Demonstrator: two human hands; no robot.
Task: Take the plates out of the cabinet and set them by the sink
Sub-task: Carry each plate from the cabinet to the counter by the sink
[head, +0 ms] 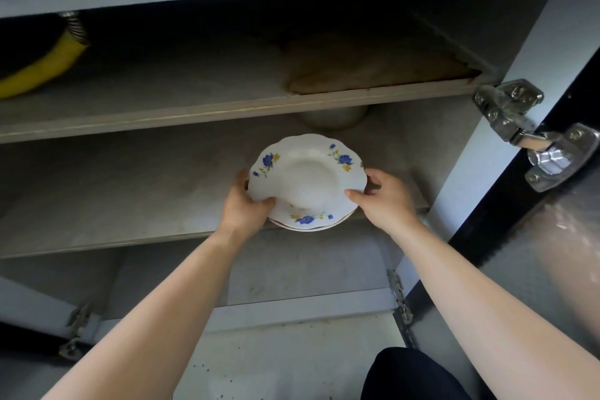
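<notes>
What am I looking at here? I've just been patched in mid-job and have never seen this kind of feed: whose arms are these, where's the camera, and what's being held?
No machine here: these are a person's bare arms, seen from one wide-angle camera worn on their head, looking into an open cabinet. The left hand and right hand grip opposite rims of a small stack of white plates with blue flowers, at the front edge of the lower shelf. Behind it, half hidden under the upper shelf, sits a bowl-like thing. A yellow hose lies upper left, and a door hinge shows at right.
</notes>
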